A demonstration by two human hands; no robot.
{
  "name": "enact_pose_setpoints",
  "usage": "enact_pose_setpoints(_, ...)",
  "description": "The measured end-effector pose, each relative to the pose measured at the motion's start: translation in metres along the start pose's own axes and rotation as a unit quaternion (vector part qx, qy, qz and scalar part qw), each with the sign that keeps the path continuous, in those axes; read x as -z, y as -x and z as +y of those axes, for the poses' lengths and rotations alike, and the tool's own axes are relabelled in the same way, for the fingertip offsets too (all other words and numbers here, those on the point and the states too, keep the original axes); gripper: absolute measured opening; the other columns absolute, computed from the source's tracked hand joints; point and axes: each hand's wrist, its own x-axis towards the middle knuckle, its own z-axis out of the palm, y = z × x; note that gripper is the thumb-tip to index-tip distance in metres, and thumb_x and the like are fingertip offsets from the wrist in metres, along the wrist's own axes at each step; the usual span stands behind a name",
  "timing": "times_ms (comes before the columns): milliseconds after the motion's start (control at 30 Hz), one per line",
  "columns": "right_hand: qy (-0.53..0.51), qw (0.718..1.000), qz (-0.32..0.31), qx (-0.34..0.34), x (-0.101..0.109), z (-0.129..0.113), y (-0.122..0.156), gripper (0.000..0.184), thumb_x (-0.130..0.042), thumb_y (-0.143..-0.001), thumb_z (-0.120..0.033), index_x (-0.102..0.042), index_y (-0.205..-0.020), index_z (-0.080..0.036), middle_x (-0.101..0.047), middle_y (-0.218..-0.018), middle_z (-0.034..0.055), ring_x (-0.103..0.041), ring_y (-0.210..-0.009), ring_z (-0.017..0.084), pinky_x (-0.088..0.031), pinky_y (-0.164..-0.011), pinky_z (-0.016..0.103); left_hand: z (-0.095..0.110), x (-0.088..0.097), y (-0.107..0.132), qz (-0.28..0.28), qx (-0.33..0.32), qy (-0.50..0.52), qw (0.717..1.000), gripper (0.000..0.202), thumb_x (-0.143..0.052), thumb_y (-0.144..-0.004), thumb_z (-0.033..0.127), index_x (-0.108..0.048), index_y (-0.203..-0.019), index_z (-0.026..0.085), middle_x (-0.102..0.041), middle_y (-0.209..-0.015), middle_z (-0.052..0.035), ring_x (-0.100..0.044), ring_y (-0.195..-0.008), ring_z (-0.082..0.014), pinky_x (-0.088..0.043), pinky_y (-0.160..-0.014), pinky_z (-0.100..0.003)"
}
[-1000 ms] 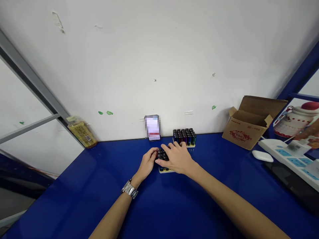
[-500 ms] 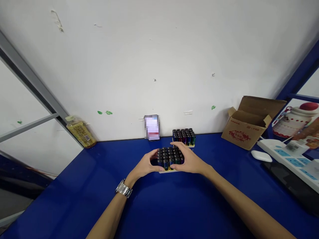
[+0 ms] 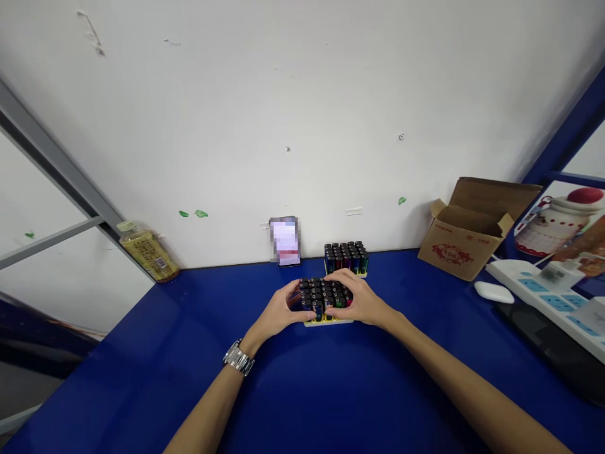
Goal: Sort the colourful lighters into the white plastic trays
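A block of upright batteries [image 3: 323, 295] with black tops and coloured sides stands in rows on a pale tray [image 3: 329, 322] on the blue table. My left hand [image 3: 278, 313] is curved around the left side of the block, thumb at the front and fingers behind. My right hand [image 3: 363, 302] grips the right side, its thumb on the front row and its fingers over the top and back. On my left wrist is a silver watch [image 3: 239, 357]. Just behind, against the wall, a second tray of batteries [image 3: 347, 258] stands untouched.
A phone [image 3: 286, 241] leans on the wall behind my hands. At the left lies a tilted bottle of yellow liquid [image 3: 149, 252]. To the right are an open cardboard box [image 3: 463, 243], a white case [image 3: 494, 292], a power strip [image 3: 553, 296] and a dark flat device [image 3: 543, 343].
My view has shifted slightly. Both hands stay around the front batteries, and my right hand's fingers have shifted a little over the block, whose right side shows a bit more.
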Motion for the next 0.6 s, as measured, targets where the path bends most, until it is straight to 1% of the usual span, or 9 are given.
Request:
enact_pose_setpoints(133,0.009,1.0,0.01,0.011,0.0015,0.0036,0.0025,0.051,-0.072,-0.071,-0.032,-0.053,-0.117,-0.023,-0.052,-0.114,0.0088,-0.056,-0.105,0.023,-0.046,-0.093,0.041,-0.0019,-0.0045,-0.003,0.007,-0.005,0.009,1.0,0.063,-0.08,-0.066,0.027,-0.053,-0.122,0.019,-0.058,-0.125,-0.0084,-0.053,-0.119,-0.024,-0.038,-0.105,-0.039)
enact_pose_setpoints(267,0.006,1.0,0.012,0.016,-0.0005,0.005,0.0036,0.053,-0.071,-0.071,-0.032,-0.051,-0.119,-0.024,-0.051,-0.116,0.0091,-0.056,-0.106,0.023,-0.046,-0.093,0.041,-0.0006,-0.0059,-0.0042,0.009,-0.008,0.014,1.0,0.063,-0.08,-0.064,0.027,-0.054,-0.121,0.018,-0.059,-0.123,-0.0084,-0.054,-0.116,-0.0241,-0.04,-0.103,-0.039)
enact_pose_setpoints(433,0.001,1.0,0.007,0.006,-0.0006,0.0028,0.0041,0.052,-0.069,-0.072,-0.031,-0.05,-0.12,-0.024,-0.05,-0.116,0.0088,-0.056,-0.106,0.023,-0.046,-0.093,0.04,0.0018,-0.0068,-0.0052,0.011,-0.009,0.006,1.0,0.062,-0.081,-0.063,0.027,-0.055,-0.119,0.017,-0.06,-0.12,-0.0083,-0.055,-0.114,-0.0246,-0.041,-0.102,-0.04)
enact_pose_setpoints(600,-0.003,1.0,0.0,-0.004,0.0,0.0008,0.004,0.053,-0.069,-0.071,-0.029,-0.049,-0.12,-0.024,-0.049,-0.117,0.0089,-0.055,-0.107,0.023,-0.045,-0.094,0.041,0.002,-0.0082,-0.0062,0.026,-0.018,0.001,1.0,0.061,-0.081,-0.062,0.028,-0.057,-0.117,0.017,-0.06,-0.119,-0.0079,-0.054,-0.114,-0.0247,-0.041,-0.102,-0.041)
